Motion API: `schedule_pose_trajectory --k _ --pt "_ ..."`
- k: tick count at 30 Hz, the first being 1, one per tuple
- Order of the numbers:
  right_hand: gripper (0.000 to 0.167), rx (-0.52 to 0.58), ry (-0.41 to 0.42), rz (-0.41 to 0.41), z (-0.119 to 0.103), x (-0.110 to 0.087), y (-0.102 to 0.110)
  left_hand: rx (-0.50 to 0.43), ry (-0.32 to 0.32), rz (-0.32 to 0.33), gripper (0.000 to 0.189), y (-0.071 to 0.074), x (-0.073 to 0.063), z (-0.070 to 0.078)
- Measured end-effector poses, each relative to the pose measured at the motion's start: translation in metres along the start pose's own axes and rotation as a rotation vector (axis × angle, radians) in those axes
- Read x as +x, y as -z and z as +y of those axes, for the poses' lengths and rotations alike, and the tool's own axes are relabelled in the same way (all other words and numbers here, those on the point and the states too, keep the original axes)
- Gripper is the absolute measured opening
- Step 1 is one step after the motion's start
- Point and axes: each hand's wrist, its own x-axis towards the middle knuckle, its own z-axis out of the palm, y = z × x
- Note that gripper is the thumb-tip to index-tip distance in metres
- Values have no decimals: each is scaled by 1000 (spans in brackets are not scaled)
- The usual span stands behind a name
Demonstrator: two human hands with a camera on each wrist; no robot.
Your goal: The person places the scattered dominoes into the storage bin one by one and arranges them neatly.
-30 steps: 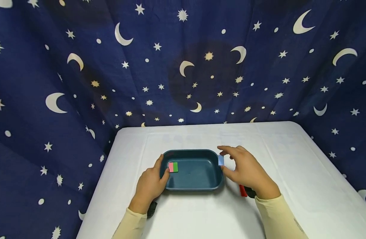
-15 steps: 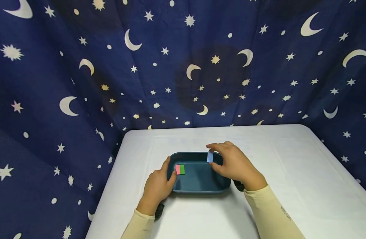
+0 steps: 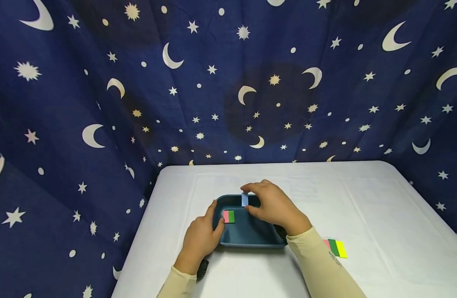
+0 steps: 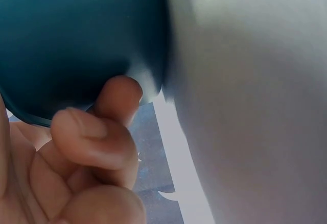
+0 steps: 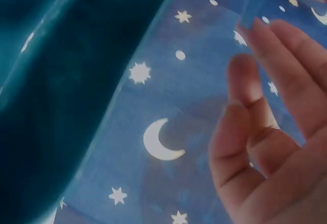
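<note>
My left hand (image 3: 201, 236) grips the left end of a dark teal plastic basin (image 3: 250, 240), thumb on the inner side and the other fingers outside. Some of those fingers (image 4: 94, 142) show curled against the outer wall in the left wrist view. Between thumb and index finger, my right hand (image 3: 276, 207) pinches a small light blue sticky note (image 3: 245, 199), upright above the basin's far side. The right wrist view catches only part of the blue note (image 5: 255, 2). A pink and green pair of sticky notes (image 3: 228, 217) lies in the basin by my left thumb.
Pink, green and yellow sticky notes (image 3: 336, 248) lie side by side on the white table (image 3: 381, 215), partly hidden by my right sleeve. A dark blue curtain (image 3: 213, 95) with moons and stars hangs behind the table.
My right hand has carried the blue note leftward from the basin's right rim to over its middle. The left hand keeps its hold. The sticky notes at the right have come into view.
</note>
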Motion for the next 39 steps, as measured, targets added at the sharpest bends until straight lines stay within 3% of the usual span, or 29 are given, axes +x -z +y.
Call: schedule_pose_trajectory --k 16,22,39 --pt "52 42 -4 -173 4 12 -36 12 -15 -4 69 1 -1 -2" --pt "52 10 -59 -261 7 12 -45 -9 -19 1 69 1 0 -2" --pt "53 -86 -47 -368 2 23 -59 -5 -29 1 68 3 2 -3"
